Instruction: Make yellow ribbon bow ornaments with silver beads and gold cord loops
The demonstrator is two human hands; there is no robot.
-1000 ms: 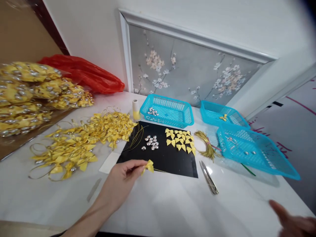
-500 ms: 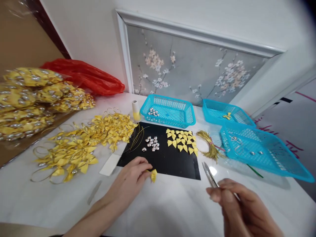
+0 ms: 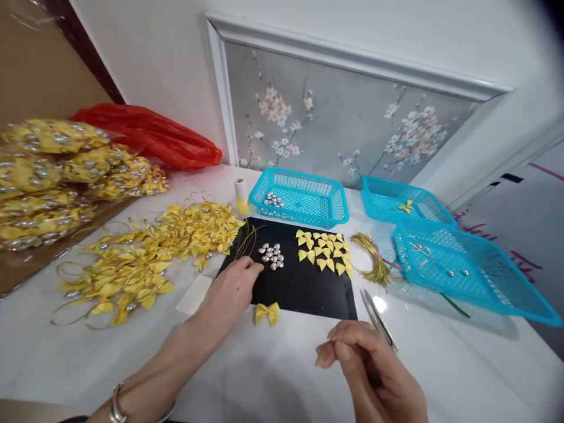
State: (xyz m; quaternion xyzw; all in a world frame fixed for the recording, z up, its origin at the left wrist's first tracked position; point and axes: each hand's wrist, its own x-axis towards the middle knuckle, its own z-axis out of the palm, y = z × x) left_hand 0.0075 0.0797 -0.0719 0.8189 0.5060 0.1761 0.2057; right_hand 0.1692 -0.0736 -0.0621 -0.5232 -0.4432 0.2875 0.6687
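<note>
The left hand [image 3: 233, 288] is palm-down over a flat black mat [image 3: 304, 294], its fingertips just beside a cluster of shiny silver beads [image 3: 272, 257]. The fingers of the left grip are curled, and whether they have hold of a bead cannot be told. The right hand [image 3: 370, 364] hovers over the white tabletop [image 3: 282, 364]; its grip is drawn nearly closed, thumb against fingers, with nothing visible in it.

A glossy yellow ribbon bow [image 3: 267, 314] lies on the near side of the left grip, at the mat's near edge.

Caution: the beads are smooth and appear loose; an off-centre pinch could send one rolling or scatter the cluster. Thin gold cords [image 3: 247, 244] lie just beyond the left grip and could snag on a finger. Withdrawing the left hand low could sweep the bow aside. Slender silver metal snips [image 3: 379, 320] lie just beyond the right grip; a careless reach could meet the points.
</note>
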